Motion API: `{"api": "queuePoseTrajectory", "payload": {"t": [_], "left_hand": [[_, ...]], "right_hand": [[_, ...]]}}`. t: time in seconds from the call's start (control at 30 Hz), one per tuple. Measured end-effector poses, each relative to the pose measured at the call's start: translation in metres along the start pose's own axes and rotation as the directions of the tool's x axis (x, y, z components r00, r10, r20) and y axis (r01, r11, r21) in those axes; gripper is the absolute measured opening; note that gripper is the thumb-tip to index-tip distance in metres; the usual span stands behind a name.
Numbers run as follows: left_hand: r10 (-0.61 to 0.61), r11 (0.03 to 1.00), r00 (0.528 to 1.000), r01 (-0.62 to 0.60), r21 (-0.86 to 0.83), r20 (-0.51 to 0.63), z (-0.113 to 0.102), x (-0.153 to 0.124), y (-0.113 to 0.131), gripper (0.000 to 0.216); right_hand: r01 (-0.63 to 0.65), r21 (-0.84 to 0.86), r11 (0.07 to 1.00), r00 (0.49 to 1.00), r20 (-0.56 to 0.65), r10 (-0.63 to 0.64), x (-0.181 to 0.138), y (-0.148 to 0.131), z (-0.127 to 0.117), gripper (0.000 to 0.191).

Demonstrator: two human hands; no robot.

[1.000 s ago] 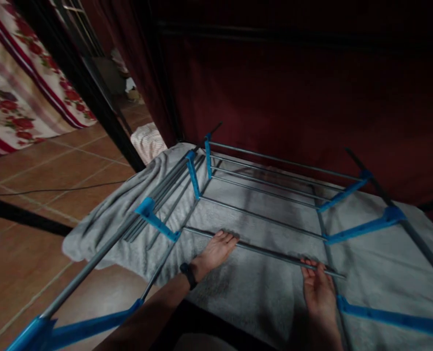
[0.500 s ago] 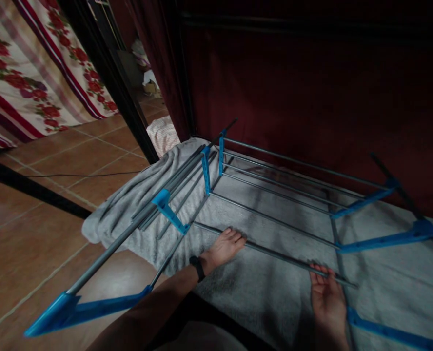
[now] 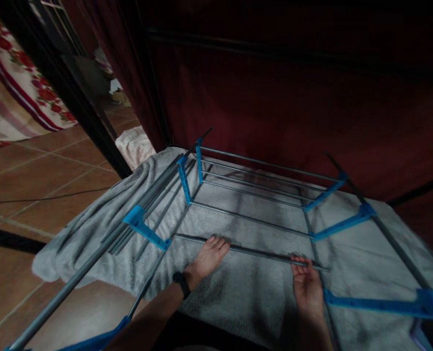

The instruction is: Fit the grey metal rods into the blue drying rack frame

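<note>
A grey metal tube (image 3: 260, 252) lies crosswise between the two sides of a partly joined rack frame made of tubes and blue plastic brackets. Palm down, my left hand (image 3: 212, 251) is closed over the tube near its left end. My right hand (image 3: 306, 280) faces palm up, its fingers curled under the tube close to the right end. The tube's left end is beside a blue bracket (image 3: 148, 233); whether it is seated there I cannot tell. Its right end crosses the right side rail, above another blue bracket (image 3: 377, 304). Further back, several crossbars (image 3: 251, 217) span the frame.
Several loose grey tubes (image 3: 143, 209) lie on the grey blanket (image 3: 88, 229) at the left. A black post (image 3: 66, 97) rises on the left, beside the tiled floor (image 3: 55, 170). Dark red fabric (image 3: 275, 112) hangs behind the frame.
The camera view has shifted to the right, so everything appears further left. Both hands stay on the tube, with their grip much the same.
</note>
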State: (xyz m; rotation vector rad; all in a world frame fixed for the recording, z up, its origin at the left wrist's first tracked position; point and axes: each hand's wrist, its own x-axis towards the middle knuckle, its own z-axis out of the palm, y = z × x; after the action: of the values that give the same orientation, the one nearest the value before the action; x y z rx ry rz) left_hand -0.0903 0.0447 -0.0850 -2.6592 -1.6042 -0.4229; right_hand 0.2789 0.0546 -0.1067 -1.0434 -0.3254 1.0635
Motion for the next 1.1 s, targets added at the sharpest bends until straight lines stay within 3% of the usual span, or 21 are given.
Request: {"api": "queuePoseTrajectory", "payload": {"t": [0.23,0.53,0.73,1.1], "left_hand": [[0.051,0.999,0.993,-0.051,0.002,-0.111,0.003,0.002,-0.013,0.038],[0.100,0.995,0.976,-0.103,-0.006,-0.194,-0.010,0.010,-0.018,0.043],[0.125,0.992,0.963,-0.125,0.014,-0.239,-0.007,0.012,-0.022,0.045],[0.202,0.979,0.932,-0.193,0.059,-0.301,-0.008,0.012,-0.027,0.034]], "right_hand": [[0.025,0.055,0.998,0.998,-0.062,-0.021,-0.007,0.000,0.019,0.026],[-0.001,0.125,0.992,0.995,-0.103,0.014,-0.011,-0.018,0.029,0.028],[0.023,0.162,0.986,0.994,-0.111,-0.005,-0.011,-0.028,0.038,0.028],[0.063,0.223,0.973,0.980,-0.200,-0.017,0.003,-0.034,0.034,0.024]]}}
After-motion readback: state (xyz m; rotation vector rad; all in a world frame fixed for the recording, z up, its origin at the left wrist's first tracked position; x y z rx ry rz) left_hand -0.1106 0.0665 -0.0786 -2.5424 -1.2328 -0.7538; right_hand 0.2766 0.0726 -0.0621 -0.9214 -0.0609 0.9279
